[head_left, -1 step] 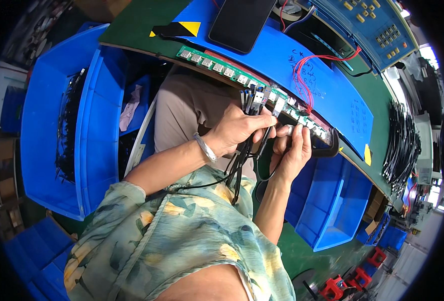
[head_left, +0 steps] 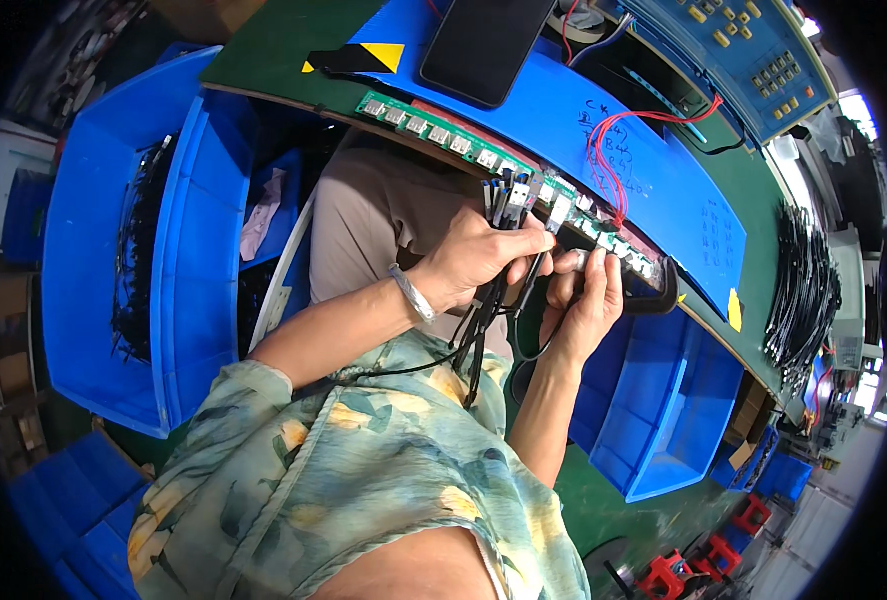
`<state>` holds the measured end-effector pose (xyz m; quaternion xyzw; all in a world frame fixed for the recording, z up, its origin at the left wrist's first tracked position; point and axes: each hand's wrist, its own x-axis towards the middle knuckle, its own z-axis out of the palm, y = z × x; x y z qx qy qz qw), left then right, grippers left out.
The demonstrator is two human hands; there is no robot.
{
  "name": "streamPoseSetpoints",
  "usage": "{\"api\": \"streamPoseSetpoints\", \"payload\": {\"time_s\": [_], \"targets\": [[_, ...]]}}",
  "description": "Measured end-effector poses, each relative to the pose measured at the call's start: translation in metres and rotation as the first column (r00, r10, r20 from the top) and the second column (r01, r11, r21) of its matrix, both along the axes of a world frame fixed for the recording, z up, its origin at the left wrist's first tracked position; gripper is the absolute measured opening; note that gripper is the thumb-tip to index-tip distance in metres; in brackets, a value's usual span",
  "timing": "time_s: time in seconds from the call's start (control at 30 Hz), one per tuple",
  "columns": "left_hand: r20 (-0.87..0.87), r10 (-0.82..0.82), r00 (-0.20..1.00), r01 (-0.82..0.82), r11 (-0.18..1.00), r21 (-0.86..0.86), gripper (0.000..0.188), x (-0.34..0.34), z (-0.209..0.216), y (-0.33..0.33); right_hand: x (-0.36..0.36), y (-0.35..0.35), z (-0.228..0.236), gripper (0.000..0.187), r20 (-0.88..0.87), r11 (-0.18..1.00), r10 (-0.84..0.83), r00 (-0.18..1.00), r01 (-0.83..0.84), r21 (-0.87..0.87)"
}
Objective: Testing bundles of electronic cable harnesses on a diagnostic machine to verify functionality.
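Observation:
My left hand (head_left: 478, 255) is closed around a bunch of black USB cables (head_left: 488, 320), whose metal plugs (head_left: 517, 195) stick up above the fingers. Between its thumb and fingertip, one plug with a pale metal shell (head_left: 558, 212) meets the edge of a long green circuit board (head_left: 443, 137) lined with metal sockets. Close beside it, my right hand (head_left: 585, 298) pinches a black cable's end against another socket of that board. The fingers mostly hide this end, so I cannot tell how far it is in. A loop of cable hangs between the hands.
A blue sheet with handwriting (head_left: 663, 190) covers the green bench, with a black phone (head_left: 483, 50) on it. Red wires (head_left: 653, 113) run from the board toward a blue button panel (head_left: 753, 60). Black cables (head_left: 803, 290) lie at right. Blue bins (head_left: 93, 250) flank my knees.

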<state>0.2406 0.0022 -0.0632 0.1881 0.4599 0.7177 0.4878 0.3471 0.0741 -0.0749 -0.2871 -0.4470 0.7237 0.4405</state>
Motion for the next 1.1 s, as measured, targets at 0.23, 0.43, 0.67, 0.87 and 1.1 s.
{"api": "streamPoseSetpoints", "payload": {"time_s": [0.23, 0.43, 0.67, 0.87, 1.1], "targets": [[-0.021, 0.018, 1.0, -0.018, 1.0, -0.017, 0.01, 0.001, -0.001, -0.003, 0.0, -0.005, 0.005, 0.014, 0.051, 1.0, 0.004, 0.999, -0.004, -0.011], [-0.01, 0.02, 1.0, -0.02, 1.0, -0.022, 0.01, 0.0, 0.003, -0.005, 0.006, -0.008, 0.002, 0.016, 0.09, 0.999, 0.039, 0.995, -0.038, -0.005], [-0.051, -0.079, 0.996, 0.078, 0.997, -0.025, 0.01, 0.005, 0.001, -0.018, 0.037, -0.023, -0.017, 0.022, 0.015, 0.988, -0.056, 0.998, 0.054, 0.146], [-0.041, -0.097, 0.994, 0.098, 0.995, 0.012, 0.01, 0.001, 0.002, -0.028, 0.059, -0.016, -0.006, 0.018, -0.079, 0.982, -0.178, 0.981, 0.182, 0.043], [-0.033, -0.039, 0.999, 0.038, 0.999, -0.036, 0.01, 0.001, -0.003, -0.015, 0.037, -0.016, -0.007, 0.016, 0.035, 0.992, 0.002, 0.999, -0.006, 0.123]]}}
